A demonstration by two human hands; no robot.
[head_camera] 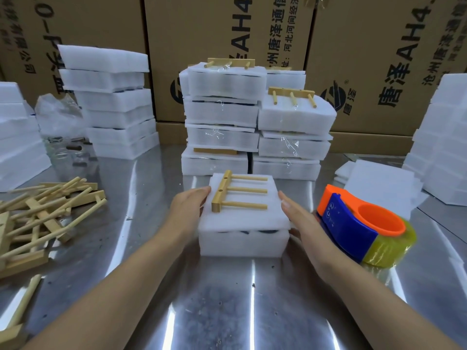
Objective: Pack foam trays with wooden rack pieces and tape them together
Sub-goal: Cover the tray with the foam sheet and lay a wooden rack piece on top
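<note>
A white foam tray block (243,238) sits on the metal table in front of me, with a wooden rack piece (237,192) lying flat on its top, three dowels pointing right. My left hand (188,208) rests with straight fingers against the block's left side. Flat against the right side is my right hand (299,221), fingers extended along the top layer. An orange and blue tape dispenser (358,226) with yellowish tape lies just right of my right hand, untouched.
Loose wooden rack pieces (45,213) are piled at the left. Stacks of packed foam trays (252,122) stand behind the block, more foam stacks (111,102) at back left and at the right edge (444,137). Cardboard boxes (379,59) line the back.
</note>
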